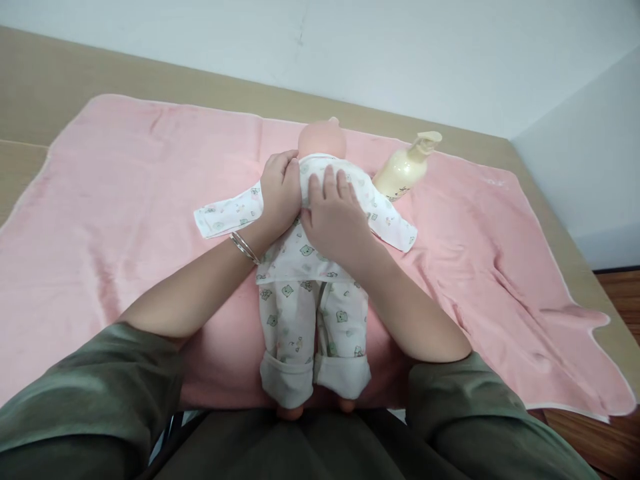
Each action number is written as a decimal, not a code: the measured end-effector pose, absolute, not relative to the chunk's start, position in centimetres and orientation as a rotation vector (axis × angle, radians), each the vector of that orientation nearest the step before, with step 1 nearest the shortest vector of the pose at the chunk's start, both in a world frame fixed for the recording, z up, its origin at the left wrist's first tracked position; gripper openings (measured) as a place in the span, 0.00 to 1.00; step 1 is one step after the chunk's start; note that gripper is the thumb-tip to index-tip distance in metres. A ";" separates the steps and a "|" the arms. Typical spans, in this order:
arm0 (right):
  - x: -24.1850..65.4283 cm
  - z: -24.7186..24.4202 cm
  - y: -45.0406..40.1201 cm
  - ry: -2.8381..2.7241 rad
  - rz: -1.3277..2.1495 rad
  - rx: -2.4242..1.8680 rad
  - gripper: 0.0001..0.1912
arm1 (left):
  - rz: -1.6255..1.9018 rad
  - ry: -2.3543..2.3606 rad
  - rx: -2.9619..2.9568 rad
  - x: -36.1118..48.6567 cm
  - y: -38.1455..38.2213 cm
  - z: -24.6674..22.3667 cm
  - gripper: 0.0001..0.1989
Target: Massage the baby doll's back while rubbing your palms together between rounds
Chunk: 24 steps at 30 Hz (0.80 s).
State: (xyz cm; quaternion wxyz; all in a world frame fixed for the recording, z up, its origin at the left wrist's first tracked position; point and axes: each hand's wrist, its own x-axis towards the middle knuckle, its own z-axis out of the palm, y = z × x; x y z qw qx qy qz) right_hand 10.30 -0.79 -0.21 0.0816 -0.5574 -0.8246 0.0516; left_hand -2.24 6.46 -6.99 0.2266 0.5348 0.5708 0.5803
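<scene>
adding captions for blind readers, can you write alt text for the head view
The right hand lies flat on the patterned shirt of a doll, with the left hand at one shoulder. The doll, in matching trousers with turned-up cuffs, lies on a pink blanket; a pump bottle is by the sleeve at picture right.

Two hands show, one left hand (281,190) and one right hand (340,217). Under them are one doll (323,139) and one shirt (290,259), whose two sleeves (227,212) lie one on either side of the hands. Nearer the wearer than the hands are one pair of trousers (294,320), two cuffs (286,383) and two feet (290,413). Beyond the right hand, to its right, stands one bottle (400,172). Behind the left hand is one bangle (244,248), perhaps two; the view is unclear. All around the hands lies one blanket (125,200).
</scene>
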 end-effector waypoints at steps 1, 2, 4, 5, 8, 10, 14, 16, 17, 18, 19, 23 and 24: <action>10.2 -0.3 -0.9 -2.513 0.153 -1.587 0.34 | 1.602 1.570 1.462 -2.3 6.6 -7.2 0.13; 10.2 -0.5 -0.5 -2.557 0.168 -1.511 0.34 | 1.601 1.566 1.453 -2.4 6.6 -7.3 0.13; 10.9 -0.7 1.1 -2.606 0.232 -1.406 0.34 | 1.593 1.546 1.462 -2.5 6.8 -7.5 0.13; 11.4 -0.9 2.3 -2.598 0.277 -1.395 0.34 | 1.590 1.537 1.484 -2.5 6.8 -7.6 0.14; 13.4 -1.0 5.5 -2.455 0.401 -1.528 0.36 | 1.583 1.547 1.571 -2.4 6.5 -7.4 0.15; 14.2 -0.7 6.2 -2.364 0.443 -1.630 0.37 | 1.564 1.581 1.607 -2.3 6.3 -7.1 0.16; 13.0 0.0 3.4 -2.253 0.344 -1.862 0.37 | 1.516 1.638 1.640 -2.3 6.0 -6.8 0.17; 11.4 0.0 0.9 -2.228 0.243 -1.959 0.37 | 1.501 1.646 1.641 -2.3 5.9 -6.7 0.17; 10.7 -0.1 -0.2 -2.257 0.196 -1.940 0.37 | 1.495 1.635 1.643 -2.3 5.9 -6.6 0.17; 10.0 -0.2 -1.0 -2.296 0.152 -1.897 0.36 | 1.488 1.613 1.649 -2.2 5.8 -6.5 0.17; 9.6 -0.4 -1.4 -2.340 0.117 -1.834 0.36 | 1.479 1.584 1.658 -2.2 5.7 -6.4 0.18; 10.7 -1.0 1.0 -2.491 0.153 -1.560 0.34 | 1.441 1.497 1.684 -2.2 5.4 -6.1 0.19; 11.5 -1.1 2.3 -2.517 0.204 -1.507 0.33 | 1.435 1.498 1.683 -2.2 5.4 -6.0 0.19</action>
